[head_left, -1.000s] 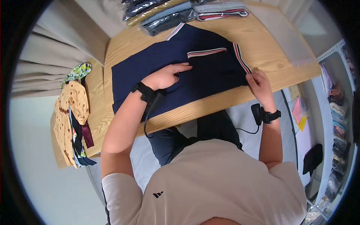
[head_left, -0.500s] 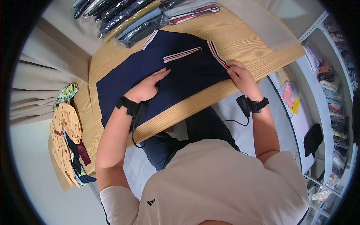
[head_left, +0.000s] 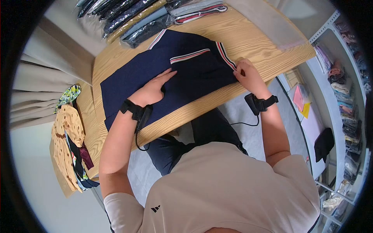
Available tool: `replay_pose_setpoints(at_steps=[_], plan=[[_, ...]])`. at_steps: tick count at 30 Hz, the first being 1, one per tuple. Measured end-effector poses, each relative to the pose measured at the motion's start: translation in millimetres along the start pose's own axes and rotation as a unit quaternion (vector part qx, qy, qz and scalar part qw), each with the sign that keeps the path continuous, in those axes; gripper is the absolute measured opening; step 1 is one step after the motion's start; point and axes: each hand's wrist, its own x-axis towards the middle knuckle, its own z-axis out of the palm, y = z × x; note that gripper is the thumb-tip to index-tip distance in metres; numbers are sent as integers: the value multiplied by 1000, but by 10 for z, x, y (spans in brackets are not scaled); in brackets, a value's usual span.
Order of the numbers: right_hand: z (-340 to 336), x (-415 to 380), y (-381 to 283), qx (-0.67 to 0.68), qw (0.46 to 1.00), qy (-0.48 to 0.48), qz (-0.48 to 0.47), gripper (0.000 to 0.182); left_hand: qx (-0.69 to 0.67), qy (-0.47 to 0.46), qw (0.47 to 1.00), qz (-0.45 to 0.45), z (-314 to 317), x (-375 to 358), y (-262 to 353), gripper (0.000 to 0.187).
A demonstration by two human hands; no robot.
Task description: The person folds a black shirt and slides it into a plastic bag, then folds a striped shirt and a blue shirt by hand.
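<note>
A navy shirt (head_left: 132,81) with red, white and dark striped trim lies partly folded on the wooden table (head_left: 268,58). My left hand (head_left: 155,88) rests flat on its middle, fingers stretched toward the upper right and thumb tucked lower. At the shirt's right end, my right hand (head_left: 250,78) pinches the corner by the striped edge (head_left: 225,55). Part of that corner is hidden behind the fingers. Both wrists carry black strapped devices with cables.
Several plastic-wrapped folded garments (head_left: 143,23) are stacked at the table's back. A clear plastic sheet (head_left: 268,25) lies at the back right. Patterned clothes (head_left: 68,136) are piled on the left. Shelves of packed clothing (head_left: 347,105) line the right side. The table's front edge runs just before my body.
My right hand has turned slightly, its fingers curling more tightly at the shirt's corner. The left hand stays in place on the cloth.
</note>
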Motion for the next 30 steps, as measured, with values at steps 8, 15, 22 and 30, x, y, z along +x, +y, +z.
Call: replay_pose_setpoints(at_steps=[8, 15, 22, 30], plan=[[-41, -84, 74, 229, 969, 71, 61, 8, -3, 110, 992, 61, -492, 109, 530, 54], [-40, -57, -99, 108, 994, 34, 13, 16, 98, 114, 988, 45, -149, 902, 160, 44], [-14, -74, -28, 144, 987, 31, 57, 12, 61, 108, 992, 14, 38, 1223, -18, 47], [-4, -46, 54, 121, 991, 50, 1, 23, -40, 144, 989, -15, -240, 1001, -9, 20]])
